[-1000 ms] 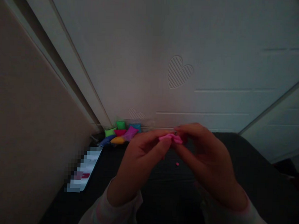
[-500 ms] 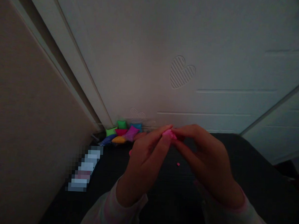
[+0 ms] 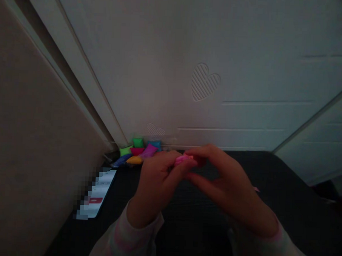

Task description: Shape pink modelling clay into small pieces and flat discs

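A small lump of pink modelling clay (image 3: 183,158) is held up over the dark table (image 3: 181,219). My left hand (image 3: 159,180) is closed round it, the thumb pressing from the near side and the fingers curled behind. From the right, my right hand (image 3: 228,183) touches the clay with its fingertips, thumb and forefinger bent towards each other in a pinch. Part of the clay is hidden by the fingers of both hands.
Several colourful soft packets (image 3: 136,151) lie in a clear wrapper at the back left, against the white panel (image 3: 245,123) with its embossed hearts. A phone (image 3: 101,196) with a lit, partly blurred screen rests at the left. Beside my right wrist shows a pink scrap (image 3: 256,189).
Both hands have shifted slightly left, and my left fingers are more curled round the clay. A tiny pink crumb seen on the table between my hands before is no longer visible there.
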A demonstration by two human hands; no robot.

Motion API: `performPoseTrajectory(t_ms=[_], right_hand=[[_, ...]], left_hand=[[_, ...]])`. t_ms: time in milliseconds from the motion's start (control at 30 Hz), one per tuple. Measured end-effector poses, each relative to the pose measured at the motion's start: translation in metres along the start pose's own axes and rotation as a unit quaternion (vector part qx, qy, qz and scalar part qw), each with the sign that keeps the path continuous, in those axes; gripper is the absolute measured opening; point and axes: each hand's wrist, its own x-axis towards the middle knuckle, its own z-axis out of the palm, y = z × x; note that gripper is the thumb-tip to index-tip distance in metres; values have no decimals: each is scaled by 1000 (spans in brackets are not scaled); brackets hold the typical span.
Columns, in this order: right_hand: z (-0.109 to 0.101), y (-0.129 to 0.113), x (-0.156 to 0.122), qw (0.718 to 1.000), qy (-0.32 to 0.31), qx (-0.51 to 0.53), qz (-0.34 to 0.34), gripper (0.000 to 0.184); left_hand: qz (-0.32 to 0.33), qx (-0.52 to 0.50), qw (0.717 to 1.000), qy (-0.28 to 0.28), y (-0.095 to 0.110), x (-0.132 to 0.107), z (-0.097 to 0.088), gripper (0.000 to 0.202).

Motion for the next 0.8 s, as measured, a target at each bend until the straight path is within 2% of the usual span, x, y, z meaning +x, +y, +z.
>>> performPoseTrajectory(t_ms=[100, 200, 300, 400, 467, 600, 800], right_hand=[[-2, -2, -1, 1000, -13, 13, -11, 26], [-3, -3, 0, 999, -33, 20, -8, 26], [-4, -3, 1, 1000, -19, 15, -1, 20], [-5, -3, 1, 1000, 6, 5, -2, 17], [-6, -2, 0, 1000, 13, 0, -3, 17], [-6, -2, 0, 999, 24, -22, -5, 14], [-3, 1, 1, 997, 40, -67, -4, 13]], left_hand=[[10, 17, 1000, 6, 2, -2, 1, 28], [-8, -28, 1000, -3, 1, -3, 1, 25], [-32, -121, 991, -40, 0, -2, -1, 28], [-44, -199, 975, -90, 2, 0, -5, 42], [-51, -227, 966, -115, 5, 1, -7, 39], [-85, -220, 967, -98, 6, 1, -5, 19], [-111, -158, 979, -70, 2, 2, -3, 18]])
